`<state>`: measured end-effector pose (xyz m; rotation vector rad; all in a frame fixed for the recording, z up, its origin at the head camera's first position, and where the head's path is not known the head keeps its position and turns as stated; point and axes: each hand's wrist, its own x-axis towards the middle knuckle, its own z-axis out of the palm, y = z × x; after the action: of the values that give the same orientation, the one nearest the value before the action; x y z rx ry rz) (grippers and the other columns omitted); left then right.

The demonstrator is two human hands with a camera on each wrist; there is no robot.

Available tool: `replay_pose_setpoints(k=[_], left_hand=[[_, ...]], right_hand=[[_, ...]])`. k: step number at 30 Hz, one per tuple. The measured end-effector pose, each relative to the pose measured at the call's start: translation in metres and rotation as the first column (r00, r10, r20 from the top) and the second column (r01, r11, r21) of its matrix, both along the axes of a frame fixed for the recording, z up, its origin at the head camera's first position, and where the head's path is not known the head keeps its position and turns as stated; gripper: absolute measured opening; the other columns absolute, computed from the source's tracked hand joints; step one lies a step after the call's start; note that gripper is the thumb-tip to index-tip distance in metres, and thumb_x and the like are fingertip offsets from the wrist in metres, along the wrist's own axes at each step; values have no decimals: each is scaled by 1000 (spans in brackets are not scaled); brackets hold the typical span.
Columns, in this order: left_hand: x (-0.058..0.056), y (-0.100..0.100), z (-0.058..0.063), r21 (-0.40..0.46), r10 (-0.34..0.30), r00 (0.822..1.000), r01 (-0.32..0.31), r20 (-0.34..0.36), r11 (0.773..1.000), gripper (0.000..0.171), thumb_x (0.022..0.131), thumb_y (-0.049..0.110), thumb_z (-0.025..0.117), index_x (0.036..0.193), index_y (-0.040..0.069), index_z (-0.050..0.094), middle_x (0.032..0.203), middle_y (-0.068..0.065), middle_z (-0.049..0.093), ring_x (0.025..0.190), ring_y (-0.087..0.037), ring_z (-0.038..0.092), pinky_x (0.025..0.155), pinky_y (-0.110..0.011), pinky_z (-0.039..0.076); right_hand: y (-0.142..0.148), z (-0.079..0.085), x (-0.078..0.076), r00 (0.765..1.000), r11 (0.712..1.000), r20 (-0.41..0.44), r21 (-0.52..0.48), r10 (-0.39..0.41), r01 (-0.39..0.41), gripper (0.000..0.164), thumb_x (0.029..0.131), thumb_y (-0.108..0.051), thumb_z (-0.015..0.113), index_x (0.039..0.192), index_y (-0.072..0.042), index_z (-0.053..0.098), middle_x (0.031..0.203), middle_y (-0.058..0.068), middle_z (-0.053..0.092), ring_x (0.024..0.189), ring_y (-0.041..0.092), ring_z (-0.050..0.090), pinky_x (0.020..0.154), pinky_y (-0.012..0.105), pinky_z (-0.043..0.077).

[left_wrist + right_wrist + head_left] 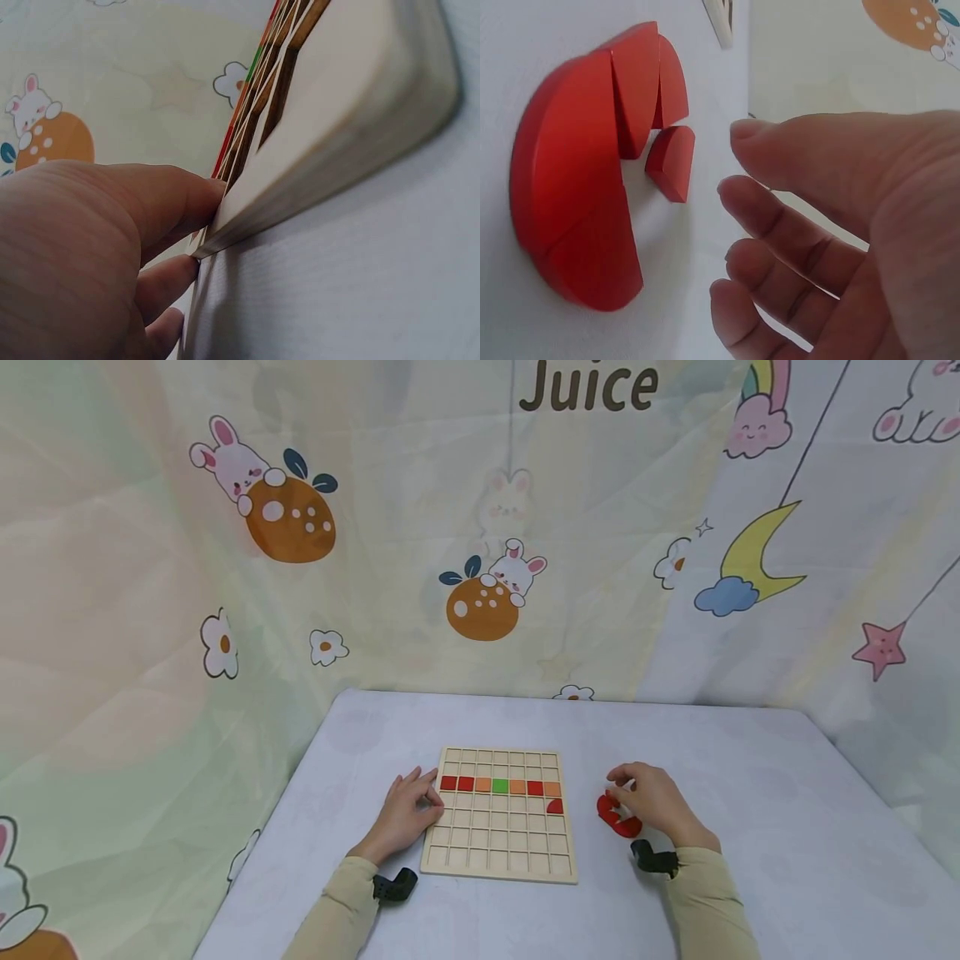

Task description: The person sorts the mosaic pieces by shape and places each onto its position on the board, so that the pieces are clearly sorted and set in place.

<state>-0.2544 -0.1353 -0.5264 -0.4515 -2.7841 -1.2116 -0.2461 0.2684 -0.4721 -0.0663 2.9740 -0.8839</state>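
Note:
A pale wooden grid board [498, 841] lies on the table. My left hand [407, 810] is at its left side; in the left wrist view the thumb and a finger pinch the edge of the board [322, 142]. Across one row run red, orange and green squares, with a green square [500, 787] in the middle. Below that row's right end sits a red rounded piece [555, 807]. To the right of the board, my right hand [654, 795] hovers beside several red rounded wedges [577, 150], fingers loosely bent with nothing between them. One small red wedge [676, 161] lies nearest its fingertips.
A white cloth covers the table [795, 827]. Behind it hangs a printed curtain [390, 485] with rabbits and oranges. Each wrist wears a black camera, the left camera [395, 885] close to the board's lower left corner and the right camera [654, 858] just below the red wedges.

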Motion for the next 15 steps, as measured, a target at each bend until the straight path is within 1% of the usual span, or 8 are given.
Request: replay_pose_setpoints(k=[6,9,12,15], left_hand=[[0,-1,-1,8,-1,1000,1,-5,1000,20,84,12,73,77,25,60,147,-14,48,144,-38,27,119,-56,6],[0,-1,-2,8,-3,1000,3,-8,1000,21,84,12,73,77,26,59,147,-13,48,144,-38,27,119,-56,6],[0,-1,-1,6,-4,1000,4,-9,1000,21,84,12,73,77,26,59,147,-14,48,144,-38,27,119,-56,6],[0,-1,-1,9,-1,1000,1,-3,1000,21,84,12,73,77,26,60,147,-13,48,144,-38,27,119,-55,5]], right_hand=[[5,0,1,1000,1000,18,-12,20,-20,25,87,-5,64,112,-4,68,101,10,65,86,24,58,64,31,57],[5,1,3,998,999,55,-36,17,-15,30,84,0,60,113,-3,67,102,10,64,85,24,58,64,33,58],[4,1,4,995,998,100,-57,0,6,34,81,4,60,114,-3,66,103,11,63,84,24,57,62,33,58],[1,-1,2,993,998,119,-57,-2,8,35,80,6,61,113,-6,67,104,12,61,84,25,56,61,32,57]])
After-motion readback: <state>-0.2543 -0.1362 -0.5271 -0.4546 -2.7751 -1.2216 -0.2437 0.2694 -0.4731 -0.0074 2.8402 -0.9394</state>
